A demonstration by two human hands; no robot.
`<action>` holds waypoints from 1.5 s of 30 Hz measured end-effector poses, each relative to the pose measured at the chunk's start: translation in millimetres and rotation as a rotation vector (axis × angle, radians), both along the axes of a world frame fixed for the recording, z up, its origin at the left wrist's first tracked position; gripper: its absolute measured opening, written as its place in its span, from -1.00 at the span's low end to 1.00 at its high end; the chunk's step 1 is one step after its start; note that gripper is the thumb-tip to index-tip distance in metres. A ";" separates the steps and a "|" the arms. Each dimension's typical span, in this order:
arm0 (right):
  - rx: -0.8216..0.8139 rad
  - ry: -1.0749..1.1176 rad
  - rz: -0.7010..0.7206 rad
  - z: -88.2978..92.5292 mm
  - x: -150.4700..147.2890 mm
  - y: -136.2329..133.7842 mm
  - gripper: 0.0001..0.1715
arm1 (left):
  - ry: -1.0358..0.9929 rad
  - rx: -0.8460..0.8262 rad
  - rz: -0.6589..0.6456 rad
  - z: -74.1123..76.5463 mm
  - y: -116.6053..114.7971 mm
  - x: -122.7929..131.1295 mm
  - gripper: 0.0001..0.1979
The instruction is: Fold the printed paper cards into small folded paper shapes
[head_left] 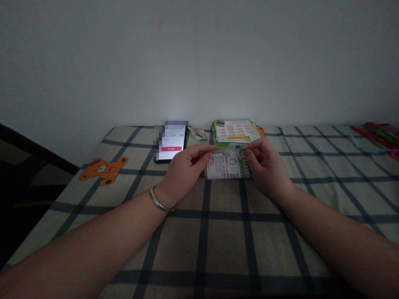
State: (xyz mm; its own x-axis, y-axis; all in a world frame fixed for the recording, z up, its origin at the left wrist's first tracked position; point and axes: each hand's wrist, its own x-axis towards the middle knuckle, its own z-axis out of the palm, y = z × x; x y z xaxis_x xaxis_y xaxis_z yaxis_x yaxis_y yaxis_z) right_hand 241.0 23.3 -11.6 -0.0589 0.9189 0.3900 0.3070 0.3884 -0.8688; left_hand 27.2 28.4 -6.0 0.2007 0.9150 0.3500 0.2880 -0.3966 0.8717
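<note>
L hand & R hand are pinching a white-green rectangular printed paper btwn them. Its long axis is running hand to hand.

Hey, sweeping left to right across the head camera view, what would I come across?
Orange bear figure, phone, left hand, printed paper pinched between both hands, right hand, then a blurry red tangle at the far right.
</note>
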 end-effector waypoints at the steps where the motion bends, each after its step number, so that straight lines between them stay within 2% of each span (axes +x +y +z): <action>1: -0.008 -0.015 0.001 0.2 0.5 -0.5 -0.94 | 0.010 -0.005 -0.001 0.6 -0.3 0.0 -0.76; 4: -0.044 -0.072 0.016 1.5 0.8 -1.6 -0.79 | 0.058 -0.008 0.024 1.4 -0.2 -0.3 -0.77; 6: -0.082 -0.084 0.037 3.0 -0.4 -1.6 -0.76 | 0.105 0.008 0.053 1.0 0.5 -0.8 -0.78; 12: -0.163 -0.033 0.043 6.1 -3.4 0.8 -0.82 | 0.189 0.051 0.046 0.9 1.1 -2.3 -0.80; 19: -0.167 -0.226 0.014 0.5 4.7 6.1 -0.83 | 0.391 0.089 -0.007 4.7 1.4 -3.4 -0.84; 24: -0.157 -0.431 0.005 5.4 5.8 5.6 -0.89 | 0.523 0.123 -0.033 3.5 5.8 -5.5 -0.84; 31: -0.131 -0.615 0.004 10.8 4.5 4.9 -0.95 | 0.735 0.302 -0.113 0.2 4.2 -5.7 -0.85; 35: -0.093 -0.718 0.001 10.7 3.9 5.6 -0.94 | 0.857 0.364 -0.085 0.9 0.2 -5.1 -0.85; 45: -0.084 -0.743 -0.028 13.8 0.2 4.0 -0.92 | 1.009 0.414 -0.076 5.2 2.0 -4.3 -0.86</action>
State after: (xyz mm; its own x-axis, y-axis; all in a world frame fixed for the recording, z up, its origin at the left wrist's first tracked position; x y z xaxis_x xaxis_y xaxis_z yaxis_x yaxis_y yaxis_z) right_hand 241.2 27.2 2.2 -0.2560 0.9487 0.1854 0.8332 0.3138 -0.4553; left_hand 22.9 30.3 -0.8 0.6188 0.7375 0.2706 0.7575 -0.6514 0.0432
